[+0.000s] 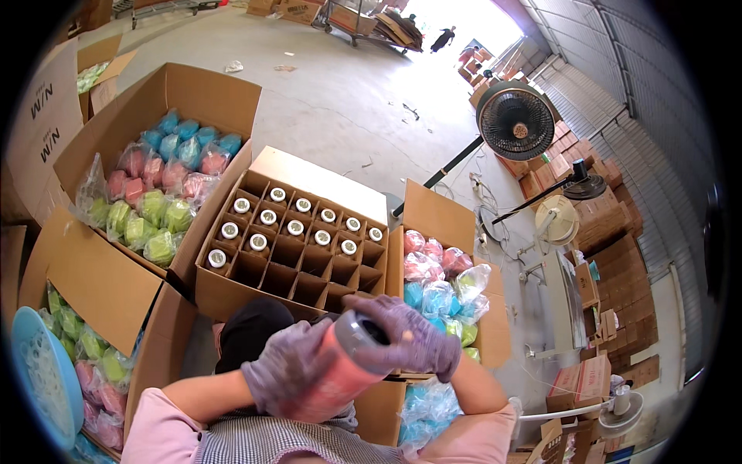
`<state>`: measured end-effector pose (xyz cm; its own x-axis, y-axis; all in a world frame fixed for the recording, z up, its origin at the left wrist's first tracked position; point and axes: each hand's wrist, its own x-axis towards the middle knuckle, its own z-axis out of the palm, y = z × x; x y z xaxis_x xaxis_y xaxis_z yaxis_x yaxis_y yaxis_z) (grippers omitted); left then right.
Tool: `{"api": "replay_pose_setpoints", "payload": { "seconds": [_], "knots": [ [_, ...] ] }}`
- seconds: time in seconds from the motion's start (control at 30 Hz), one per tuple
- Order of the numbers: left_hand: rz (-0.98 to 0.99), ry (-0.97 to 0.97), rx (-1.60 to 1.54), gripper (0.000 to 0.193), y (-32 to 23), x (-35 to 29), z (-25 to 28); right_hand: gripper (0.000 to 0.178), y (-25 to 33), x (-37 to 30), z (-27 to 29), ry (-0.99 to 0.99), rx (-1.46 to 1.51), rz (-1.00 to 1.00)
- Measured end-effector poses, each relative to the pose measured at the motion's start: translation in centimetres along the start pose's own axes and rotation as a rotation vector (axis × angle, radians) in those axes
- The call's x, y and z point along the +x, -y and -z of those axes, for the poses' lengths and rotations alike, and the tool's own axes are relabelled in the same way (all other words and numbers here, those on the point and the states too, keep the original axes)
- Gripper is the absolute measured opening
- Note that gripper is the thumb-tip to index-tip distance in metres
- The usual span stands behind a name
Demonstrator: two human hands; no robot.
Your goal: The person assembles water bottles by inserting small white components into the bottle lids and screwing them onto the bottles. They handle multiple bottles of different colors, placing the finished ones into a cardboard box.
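Observation:
In front of my lap I hold a coral-red cylindrical container (338, 375) with a dark grey collar and an opening at its top, tilted toward the upper right. My left hand (287, 363), in a purple-grey knit glove, is wrapped round its body. My right hand (421, 338), gloved alike, grips the dark collar, with fingers over its far edge. Just beyond stands a carton with cardboard dividers (255, 290). Several upright bottles with pale round tops (295, 227) fill its back cells; the front cells hold none that I can see.
An open carton of bagged blue, pink and green pieces (154, 185) stands at the left, another (444, 278) at the right. A light-blue basin (27, 340) sits at the far left. Beyond are a standing fan (516, 124), cables on the floor and stacked cartons (618, 301).

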<state>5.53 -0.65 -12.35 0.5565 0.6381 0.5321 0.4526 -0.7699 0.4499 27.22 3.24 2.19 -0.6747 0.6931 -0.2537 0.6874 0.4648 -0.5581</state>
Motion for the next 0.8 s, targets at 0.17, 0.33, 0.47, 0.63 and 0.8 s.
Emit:
{"api": "replay_pose_setpoints", "payload": {
  "seconds": [0.17, 0.33, 0.47, 0.63, 0.8],
  "knots": [
    [0.267, 0.033, -0.995, 0.076, -0.4, -1.2, 2.3, 0.080, 4.1, -2.4, -0.1, 0.070, -0.303, 0.036],
    [0.449, 0.215, -0.350, 0.065, -4.7, -1.9, 2.5, 0.063, 0.3, -1.0, -3.0, 0.099, -0.275, 0.032],
    [0.112, -0.225, -0.831, 0.059, -0.8, -3.8, 0.9, 0.079, 5.8, -1.6, -0.3, 0.234, -0.200, -0.245],
    [0.434, 0.094, -0.229, 0.061, -4.4, -2.9, 1.3, 0.095, 1.6, 0.6, -3.7, 0.058, -0.158, -0.301],
    [0.026, -0.264, -0.889, 0.060, 1.8, -5.1, 1.1, 0.075, 6.5, -0.3, -0.9, 0.075, -0.429, 0.151]
  ]
}}
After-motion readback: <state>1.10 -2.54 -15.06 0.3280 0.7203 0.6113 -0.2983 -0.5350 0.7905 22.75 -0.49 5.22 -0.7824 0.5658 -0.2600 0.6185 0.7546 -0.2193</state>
